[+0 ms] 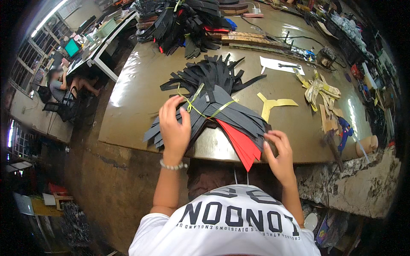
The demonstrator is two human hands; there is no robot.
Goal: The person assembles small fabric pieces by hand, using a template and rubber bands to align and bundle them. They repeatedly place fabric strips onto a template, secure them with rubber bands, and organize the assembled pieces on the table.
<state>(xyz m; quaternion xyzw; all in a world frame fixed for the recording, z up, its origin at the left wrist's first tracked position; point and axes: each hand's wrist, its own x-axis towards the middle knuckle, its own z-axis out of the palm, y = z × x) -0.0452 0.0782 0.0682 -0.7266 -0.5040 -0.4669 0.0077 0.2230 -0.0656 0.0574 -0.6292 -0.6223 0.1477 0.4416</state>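
Note:
A bundle of dark grey and black Y-shaped cut strips lies on the table near its front edge, arms fanned out. Yellow-green ties cross its middle. Among the grey ones, red strips point toward me over the edge. At the bundle's left side is my left hand, thumb and fingers apart beside the tie; whether it touches the strips is unclear. My right hand is at the right-hand strip ends, fingers curved and thumb apart, gripping nothing I can see.
A single yellow Y-shaped piece lies right of the bundle, with a pile of pale yellow pieces beyond. A wrench rests on white paper. More dark bundles are heaped at the back. Another person sits far left.

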